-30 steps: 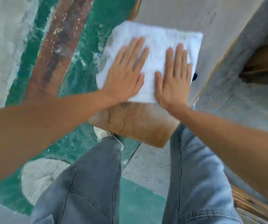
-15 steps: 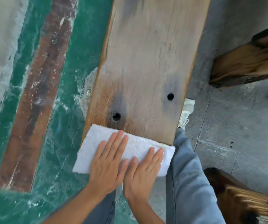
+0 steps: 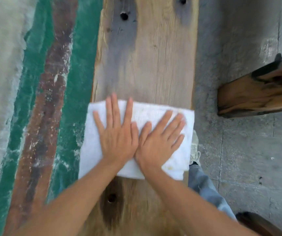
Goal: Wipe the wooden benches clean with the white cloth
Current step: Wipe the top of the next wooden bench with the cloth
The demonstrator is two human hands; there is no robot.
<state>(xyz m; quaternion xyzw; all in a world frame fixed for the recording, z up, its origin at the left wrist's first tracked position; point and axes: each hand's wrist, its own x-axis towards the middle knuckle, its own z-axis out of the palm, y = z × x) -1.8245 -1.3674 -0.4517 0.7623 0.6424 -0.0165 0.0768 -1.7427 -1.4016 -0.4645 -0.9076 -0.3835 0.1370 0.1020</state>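
A long weathered wooden bench (image 3: 147, 62) runs from the bottom of the view to the top, with dark bolt holes in it. The folded white cloth (image 3: 172, 160) lies flat across its full width, a little below the middle of the view. My left hand (image 3: 118, 135) presses flat on the cloth's left half, fingers spread. Beside it, thumbs touching, my right hand (image 3: 159, 140) presses on the right half, fingers spread and angled right. Both palms lie on the cloth without gripping it.
Left of the bench the floor is painted green with a brown stripe (image 3: 46, 106). Grey concrete (image 3: 238, 150) lies to the right, where the end of another wooden bench (image 3: 259, 91) juts in. My jeans leg and white shoe (image 3: 194, 150) stand by the bench's right edge.
The cloth and both hands slid from far up the bench back to its near end, then moved forward again. A bolt hole that lay ahead of the cloth now lies behind it.
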